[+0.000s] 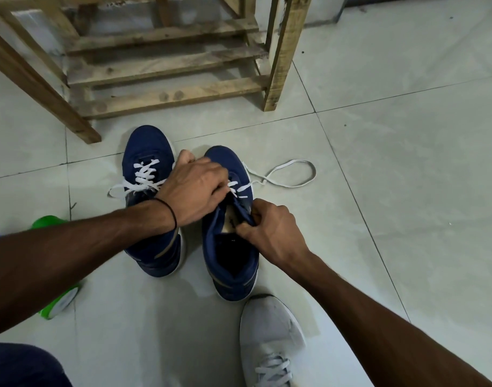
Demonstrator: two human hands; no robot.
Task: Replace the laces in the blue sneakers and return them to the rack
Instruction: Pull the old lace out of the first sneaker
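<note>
Floor (406,135): left hand (194,188), right hand (272,230) pinch sneaker (233,275), seemingly.

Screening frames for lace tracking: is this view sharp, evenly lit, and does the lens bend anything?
Head view: soft, even light, only a mild sheen on the floor tiles; faint shadow beside the blue sneaker being laced; left hand, right hand and white lace look sharp; the wide lens bows tile joints and splays the rack toward the edges.
</note>
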